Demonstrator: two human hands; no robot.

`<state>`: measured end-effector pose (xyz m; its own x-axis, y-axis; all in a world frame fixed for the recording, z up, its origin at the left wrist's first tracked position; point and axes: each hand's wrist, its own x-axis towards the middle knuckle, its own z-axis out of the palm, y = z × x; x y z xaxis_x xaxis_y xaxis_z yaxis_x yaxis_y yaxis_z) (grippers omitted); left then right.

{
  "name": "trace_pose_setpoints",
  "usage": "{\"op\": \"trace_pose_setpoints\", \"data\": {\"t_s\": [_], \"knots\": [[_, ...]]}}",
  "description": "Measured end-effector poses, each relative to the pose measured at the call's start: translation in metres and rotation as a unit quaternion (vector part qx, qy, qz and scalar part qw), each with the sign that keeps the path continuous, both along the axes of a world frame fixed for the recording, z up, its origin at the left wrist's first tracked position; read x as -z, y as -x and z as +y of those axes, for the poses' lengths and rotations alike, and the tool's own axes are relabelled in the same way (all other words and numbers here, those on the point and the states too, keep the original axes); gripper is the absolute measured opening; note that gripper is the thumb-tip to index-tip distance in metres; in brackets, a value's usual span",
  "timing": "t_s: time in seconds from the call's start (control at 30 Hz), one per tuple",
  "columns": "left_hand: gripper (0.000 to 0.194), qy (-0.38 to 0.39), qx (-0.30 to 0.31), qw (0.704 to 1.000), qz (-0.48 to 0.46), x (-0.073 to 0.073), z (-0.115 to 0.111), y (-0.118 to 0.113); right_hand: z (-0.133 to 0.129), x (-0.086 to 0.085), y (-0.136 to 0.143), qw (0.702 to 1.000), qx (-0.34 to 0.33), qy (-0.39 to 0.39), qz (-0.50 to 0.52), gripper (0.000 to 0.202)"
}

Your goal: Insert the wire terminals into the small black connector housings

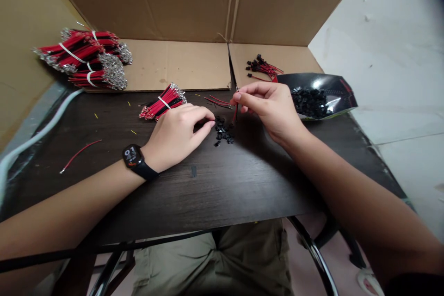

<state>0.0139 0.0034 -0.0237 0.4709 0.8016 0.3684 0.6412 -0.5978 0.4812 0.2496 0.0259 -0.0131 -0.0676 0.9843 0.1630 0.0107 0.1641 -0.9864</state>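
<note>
My left hand (182, 132), wearing a smartwatch, is at the left edge of a small pile of black plastic connector housings (224, 130). Its thumb and forefinger come together there; whether a housing is between them is too small to tell. Pinched in my right hand (268, 104) are thin red and black wires (236, 113), held upright just behind the pile. Several loose wires (218, 101) lie on the table between my two hands. Behind my left hand rests a banded bundle of red and black wires (164, 101) with metal terminals at one end.
More banded wire bundles (93, 58) are heaped at the back left on cardboard (173, 62). Wires with black connectors (262, 67) lie at the back right, near an open black bag (322, 83) of housings. A single red wire (81, 151) lies on the dark table (222, 189).
</note>
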Motion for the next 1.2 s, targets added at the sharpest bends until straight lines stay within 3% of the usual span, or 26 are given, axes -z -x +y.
{"op": "trace_pose_setpoints", "data": {"t_s": [0.1,0.3,0.4,0.53,1.2], "knots": [[0.009,0.120,-0.028,0.980,-0.155,-0.006,0.002,-0.003,-0.003,0.000,0.002,1.000,-0.019,0.008,-0.010,0.027],[0.021,0.293,-0.032,0.884,-0.363,-0.012,0.006,-0.004,-0.010,-0.001,0.005,0.999,-0.034,0.010,-0.029,0.032],[0.023,0.350,-0.032,0.839,-0.416,-0.012,0.007,-0.004,-0.011,-0.002,0.005,0.999,-0.044,0.008,-0.029,0.031],[0.019,0.393,-0.055,0.805,-0.442,-0.011,0.007,-0.004,-0.014,-0.004,0.007,0.998,-0.056,0.014,-0.017,0.031],[0.016,0.418,-0.042,0.790,-0.447,-0.012,0.003,-0.006,-0.020,-0.008,0.011,0.993,-0.092,0.042,-0.066,0.041]]}}
